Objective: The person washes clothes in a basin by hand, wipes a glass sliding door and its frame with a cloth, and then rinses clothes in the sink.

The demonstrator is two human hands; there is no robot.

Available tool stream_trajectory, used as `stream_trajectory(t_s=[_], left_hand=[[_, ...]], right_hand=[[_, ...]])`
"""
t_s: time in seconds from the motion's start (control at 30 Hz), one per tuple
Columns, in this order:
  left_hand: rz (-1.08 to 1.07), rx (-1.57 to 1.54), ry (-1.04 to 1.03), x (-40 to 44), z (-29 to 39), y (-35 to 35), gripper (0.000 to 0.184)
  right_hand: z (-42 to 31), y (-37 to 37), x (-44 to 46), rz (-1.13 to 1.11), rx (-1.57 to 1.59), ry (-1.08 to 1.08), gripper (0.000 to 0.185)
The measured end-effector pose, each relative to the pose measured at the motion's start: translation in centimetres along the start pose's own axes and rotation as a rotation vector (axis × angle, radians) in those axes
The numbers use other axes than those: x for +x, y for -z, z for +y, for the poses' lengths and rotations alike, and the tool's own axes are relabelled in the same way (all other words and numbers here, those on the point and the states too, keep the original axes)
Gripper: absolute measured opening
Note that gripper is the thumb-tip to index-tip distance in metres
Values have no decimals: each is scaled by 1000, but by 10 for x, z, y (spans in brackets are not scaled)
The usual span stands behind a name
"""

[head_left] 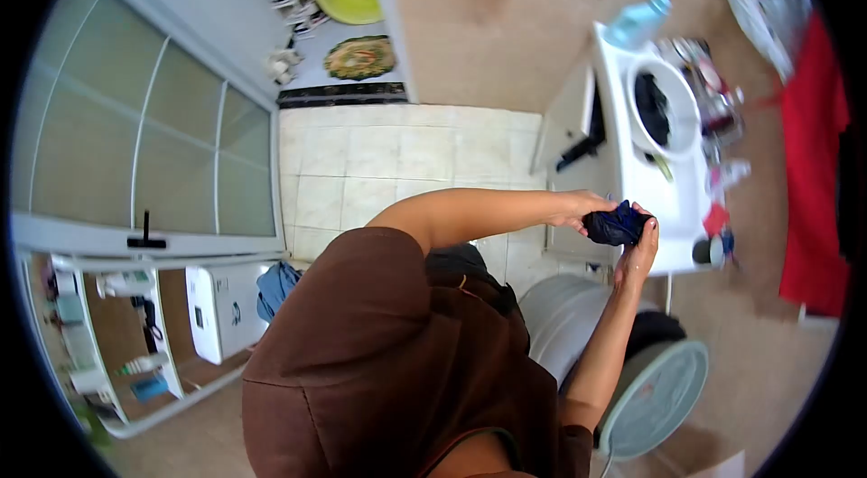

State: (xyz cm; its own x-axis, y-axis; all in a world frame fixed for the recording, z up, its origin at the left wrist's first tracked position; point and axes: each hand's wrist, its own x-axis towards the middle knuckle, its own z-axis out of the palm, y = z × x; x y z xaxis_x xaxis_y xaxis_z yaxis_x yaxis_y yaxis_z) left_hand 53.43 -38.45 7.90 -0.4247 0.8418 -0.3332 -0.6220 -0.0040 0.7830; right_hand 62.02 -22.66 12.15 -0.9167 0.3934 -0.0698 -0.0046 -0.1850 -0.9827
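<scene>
Coloured navy and black on the crumpled cloth (pixel 616 227) in the fingers (pixel 647 234), plain white on the sink table (pixel 675 212) beside them, solid red on the hanging fabric (pixel 815 180) beyond.

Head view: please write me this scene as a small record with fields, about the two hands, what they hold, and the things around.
Left hand: holding cloth
Right hand: holding the same cloth
Cloth state: dark, bunched up
Place: at the edge of the white counter
Basin: round, white, dark items inside
Bottle: light blue, at the counter's corner
Floor: pale tiles
</scene>
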Motion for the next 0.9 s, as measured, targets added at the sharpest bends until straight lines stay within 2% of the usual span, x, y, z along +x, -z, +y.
stream_trajectory(t_s=[0.07, 0.17, 0.27, 0.4, 0.43, 0.47, 0.53, 0.57, 0.63, 0.67, 0.73, 0.83, 0.87, 0.9], left_hand=[[115, -180, -41, -43, 20, 49, 51], [238, -407, -163, -124, 41, 118, 52], [341, -287, -267, -207, 48, 180, 48], [670, -275, -372, -317, 42, 249, 40], [757, -427, -395, -340, 38, 263, 37], [791, -507, -428, -368, 40, 266, 36], [728, -627, -563, -405, 37, 276, 35], [765, -697, -598, -418, 34, 278, 33], [785, -797, -655, -431, 38, 283, 36], [795, -825, -695, -438, 36, 283, 40], [798, -879, -767, -453, 30, 279, 50], [808, -865, -782, -473, 28, 266, 66], [869, -803, -700, -477, 33, 260, 76], [874, -753, -661, -476, 37, 259, 75]], right_hand=[[1, -76, 17, -122, -52, 4, 39], [3, -195, 16, -381, -245, 126, 38], [12, -301, 7, -576, -375, 192, 35], [42, -415, -5, -816, -237, 97, 37], [51, -442, -10, -903, -219, 97, 37], [55, -470, -19, -989, -202, 96, 38], [63, -516, -35, -1148, -202, 121, 31], [61, -538, -44, -1242, -290, 245, 35], [63, -573, -67, -1346, -327, 396, 57], [67, -587, -79, -1322, -311, 636, 56], [87, -608, -95, -1117, -357, 799, 42], [87, -614, -109, -1005, -271, 879, 29], [80, -609, -108, -995, -250, 882, 26], [75, -602, -104, -960, -231, 925, 25]])
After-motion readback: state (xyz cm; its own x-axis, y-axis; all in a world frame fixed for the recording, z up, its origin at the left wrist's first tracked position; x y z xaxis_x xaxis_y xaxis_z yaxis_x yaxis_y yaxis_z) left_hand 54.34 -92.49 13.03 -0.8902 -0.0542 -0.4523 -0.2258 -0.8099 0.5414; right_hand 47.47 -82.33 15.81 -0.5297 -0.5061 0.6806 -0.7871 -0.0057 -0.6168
